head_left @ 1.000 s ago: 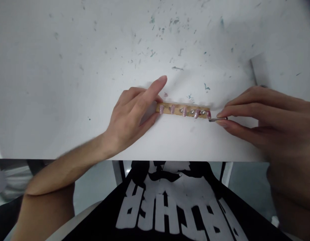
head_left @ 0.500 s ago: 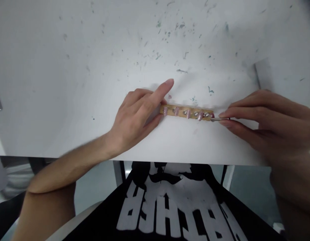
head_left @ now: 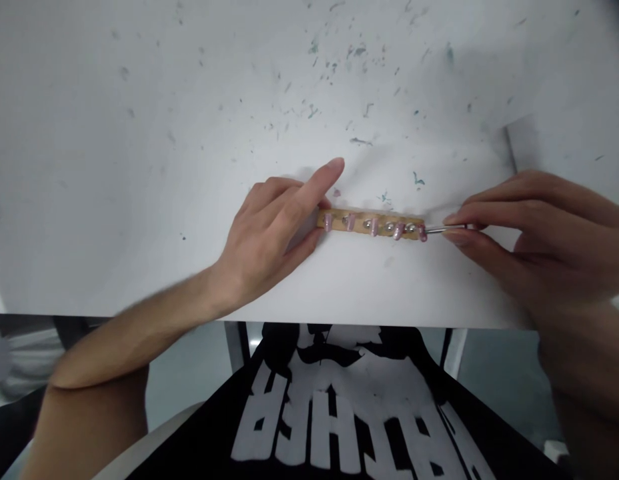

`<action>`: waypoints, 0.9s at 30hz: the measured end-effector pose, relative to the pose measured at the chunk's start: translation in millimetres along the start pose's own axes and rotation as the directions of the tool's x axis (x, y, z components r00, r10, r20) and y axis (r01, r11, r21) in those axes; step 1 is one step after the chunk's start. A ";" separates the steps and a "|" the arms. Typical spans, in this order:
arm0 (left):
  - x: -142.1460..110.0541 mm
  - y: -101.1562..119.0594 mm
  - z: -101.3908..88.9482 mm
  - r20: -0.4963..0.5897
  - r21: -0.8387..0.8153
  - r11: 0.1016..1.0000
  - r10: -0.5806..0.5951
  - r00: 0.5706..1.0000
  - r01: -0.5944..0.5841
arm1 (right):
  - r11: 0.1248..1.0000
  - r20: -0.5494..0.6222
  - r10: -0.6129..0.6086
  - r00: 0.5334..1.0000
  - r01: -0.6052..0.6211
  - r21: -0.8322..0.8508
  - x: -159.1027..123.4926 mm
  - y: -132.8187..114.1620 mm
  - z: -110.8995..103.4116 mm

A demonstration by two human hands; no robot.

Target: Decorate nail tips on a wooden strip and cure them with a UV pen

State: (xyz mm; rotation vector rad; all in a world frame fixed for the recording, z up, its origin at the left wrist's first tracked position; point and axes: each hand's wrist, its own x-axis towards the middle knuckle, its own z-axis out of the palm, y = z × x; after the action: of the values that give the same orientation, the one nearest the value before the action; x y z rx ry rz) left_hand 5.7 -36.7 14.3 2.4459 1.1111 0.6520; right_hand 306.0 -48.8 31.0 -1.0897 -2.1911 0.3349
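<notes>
A narrow wooden strip [head_left: 359,223] lies on the white table. Several pink, glittery cylindrical pieces [head_left: 373,227] sit across it, with shiny silver round pieces [head_left: 389,227] between some of them. My left hand [head_left: 269,233] grips the strip's left end, its index finger raised and pointing forward. From the right, my right hand [head_left: 534,233] pinches a thin metal rod [head_left: 437,230] between thumb and fingers. The rod's tip is at the pink piece [head_left: 422,232] on the strip's right end; I cannot tell whether they touch.
The white tabletop [head_left: 164,167] carries many small dark and green marks. A faint dark-edged patch [head_left: 522,143] shows at the right. My black shirt with white lettering [head_left: 334,413] is just beyond the table's near edge.
My right hand and the rod have moved slightly right and up, so the rightmost pink piece shows more clearly. My left hand still holds the strip the same way.
</notes>
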 end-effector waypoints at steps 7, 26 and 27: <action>-0.7 2.6 -1.4 0.013 0.004 1.000 -0.028 1.000 0.028 | 0.999 0.055 -0.007 0.998 0.004 0.042 2.6 -0.3 -4.5; -1.0 1.9 1.0 0.008 -0.001 1.000 -0.031 0.999 0.031 | 0.995 0.079 0.045 0.996 -0.052 0.080 -1.5 1.9 -1.5; -1.0 2.0 1.1 0.006 -0.001 0.999 -0.034 0.999 0.034 | 0.995 0.073 0.052 0.996 -0.058 0.081 -1.3 2.2 -0.4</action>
State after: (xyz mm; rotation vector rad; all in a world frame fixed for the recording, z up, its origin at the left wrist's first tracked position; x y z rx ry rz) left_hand 6.9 -38.8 14.2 2.4212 1.1474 0.6346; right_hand 308.2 -48.4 29.6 -1.1096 -2.1918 0.4916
